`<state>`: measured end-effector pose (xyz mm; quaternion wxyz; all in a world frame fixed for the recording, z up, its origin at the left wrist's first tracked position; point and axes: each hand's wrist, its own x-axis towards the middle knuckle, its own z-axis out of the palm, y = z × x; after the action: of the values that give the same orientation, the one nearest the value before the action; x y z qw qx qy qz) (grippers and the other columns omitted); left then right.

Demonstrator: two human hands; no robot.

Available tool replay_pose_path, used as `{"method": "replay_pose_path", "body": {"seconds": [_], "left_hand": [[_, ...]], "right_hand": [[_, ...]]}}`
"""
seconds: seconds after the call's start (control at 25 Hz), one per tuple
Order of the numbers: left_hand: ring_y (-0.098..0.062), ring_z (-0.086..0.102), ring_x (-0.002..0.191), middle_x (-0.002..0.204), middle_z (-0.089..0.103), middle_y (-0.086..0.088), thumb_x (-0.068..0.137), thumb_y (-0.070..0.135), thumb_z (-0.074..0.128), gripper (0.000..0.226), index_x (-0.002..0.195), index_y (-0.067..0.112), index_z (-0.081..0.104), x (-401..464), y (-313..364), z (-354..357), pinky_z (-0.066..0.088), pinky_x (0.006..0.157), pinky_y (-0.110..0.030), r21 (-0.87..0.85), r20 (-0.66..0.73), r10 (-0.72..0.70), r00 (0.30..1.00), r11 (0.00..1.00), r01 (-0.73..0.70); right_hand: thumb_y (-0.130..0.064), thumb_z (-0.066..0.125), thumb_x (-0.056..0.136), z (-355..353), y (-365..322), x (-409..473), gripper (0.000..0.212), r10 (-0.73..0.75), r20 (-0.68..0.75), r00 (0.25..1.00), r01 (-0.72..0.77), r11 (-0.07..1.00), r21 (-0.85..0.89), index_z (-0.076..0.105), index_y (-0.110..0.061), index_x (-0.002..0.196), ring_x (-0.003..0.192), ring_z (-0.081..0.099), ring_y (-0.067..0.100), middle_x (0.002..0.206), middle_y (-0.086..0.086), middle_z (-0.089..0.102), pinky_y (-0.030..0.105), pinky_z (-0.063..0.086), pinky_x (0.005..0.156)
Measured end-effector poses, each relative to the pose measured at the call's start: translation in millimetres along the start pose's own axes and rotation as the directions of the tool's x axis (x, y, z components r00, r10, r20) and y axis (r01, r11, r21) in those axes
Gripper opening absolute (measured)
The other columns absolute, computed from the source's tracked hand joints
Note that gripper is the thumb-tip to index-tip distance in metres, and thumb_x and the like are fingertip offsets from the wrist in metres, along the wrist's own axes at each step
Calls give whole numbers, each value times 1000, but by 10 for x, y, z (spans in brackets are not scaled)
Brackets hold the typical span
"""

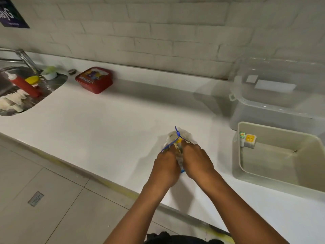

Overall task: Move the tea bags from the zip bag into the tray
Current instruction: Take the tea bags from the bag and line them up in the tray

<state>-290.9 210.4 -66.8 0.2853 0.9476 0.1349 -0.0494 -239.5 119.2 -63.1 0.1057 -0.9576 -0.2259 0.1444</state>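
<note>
While both hands grip it, the clear zip bag (177,138) bunches, blue-zippered.

Your hands (181,164) cover most of the zip bag (177,138); its contents blur, and the tray (274,176) runs off right.

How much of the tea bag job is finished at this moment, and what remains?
Done: a few tea bags already stand in the far left corner of the tray. In hand: the left hand and right hand both grip the zip bag on the counter, at its blue zip. Left: the bag still shows yellow contents to move over.
</note>
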Motion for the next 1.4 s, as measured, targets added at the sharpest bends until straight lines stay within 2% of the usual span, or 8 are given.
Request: {"method": "replay_pose_path", "body": {"seconds": [0.12, 0.32, 0.48, 0.68, 0.76, 0.92, 1.08, 1.4], "left_hand": [[-31, 60, 103, 117, 65, -8, 88, 2, 43, 45, 129, 16, 56, 39, -135, -129, 43, 78, -30, 63, -22, 43, 999, 997, -42], [-31, 61, 99, 110, 69, -8, 90, 4, 43, 40, 124, 17, 62, 78, -313, -211, 46, 77, -32, 133, -18, 69, 997, 989, -66], [-31, 62, 99, 104, 73, -11, 93, 5, 46, 40, 124, 19, 67, 119, -391, -238, 50, 83, -36, 20, -103, 79, 992, 997, -77], [-22, 69, 96, 112, 73, -2, 94, 11, 54, 40, 128, 28, 65, 110, -437, -275, 54, 87, -35, -153, -129, 91, 987, 982, -110], [-10, 71, 90, 117, 71, 8, 95, 20, 60, 36, 128, 31, 63, 106, -453, -274, 55, 86, -31, -253, -107, 92, 990, 960, -117], [-4, 71, 77, 107, 70, 11, 91, 25, 66, 31, 119, 36, 67, 141, -460, -250, 56, 81, -29, -359, -74, 90, 993, 927, -111], [-7, 68, 64, 80, 69, 10, 88, 23, 70, 6, 87, 29, 68, 173, -439, -246, 51, 63, -24, -407, -117, 66, 991, 907, -109], [-8, 70, 72, 87, 72, 8, 91, 26, 66, 14, 101, 36, 65, 172, -405, -272, 55, 69, -28, -564, -102, 3, 995, 824, -60]], "right_hand": [[-10, 48, 90, 85, -69, 103, 15, -60, -46, 997, 61, 997, 36, 62, -8, 94, 65, 59, 11, 89, 5, 67, 19, 43, 55], [-12, 50, 87, 268, -70, 264, 14, 28, -152, 988, -5, 989, 146, 64, -14, 85, 79, 62, 18, 86, -2, 66, 24, 45, 64], [-12, 49, 90, 227, -81, 225, 18, 45, -204, 978, -4, 980, 197, 51, -18, 74, 66, 47, 21, 72, -1, 52, 28, 30, 54], [-16, 55, 90, 202, -29, 25, 10, 70, -421, 905, 84, 937, 338, 62, -14, 83, 67, 59, 23, 74, 0, 66, 33, 50, 63], [-18, 56, 92, 157, 4, -15, 7, 116, -410, 905, 80, 899, 431, 64, -16, 92, 74, 64, 21, 80, -1, 69, 32, 53, 69], [-11, 58, 92, 75, 38, 1, 16, 124, -296, 947, 86, 789, 608, 68, -23, 95, 71, 64, 3, 76, -15, 69, 15, 49, 68], [-13, 63, 90, 80, 75, -11, 17, 168, -203, 965, 60, 610, 790, 72, -27, 94, 76, 70, 7, 82, -9, 75, 25, 56, 74], [6, 56, 91, 15, 154, -85, 31, 59, -70, 996, 55, 221, 974, 70, -12, 111, 84, 71, 22, 98, 8, 76, 28, 57, 71]]}}
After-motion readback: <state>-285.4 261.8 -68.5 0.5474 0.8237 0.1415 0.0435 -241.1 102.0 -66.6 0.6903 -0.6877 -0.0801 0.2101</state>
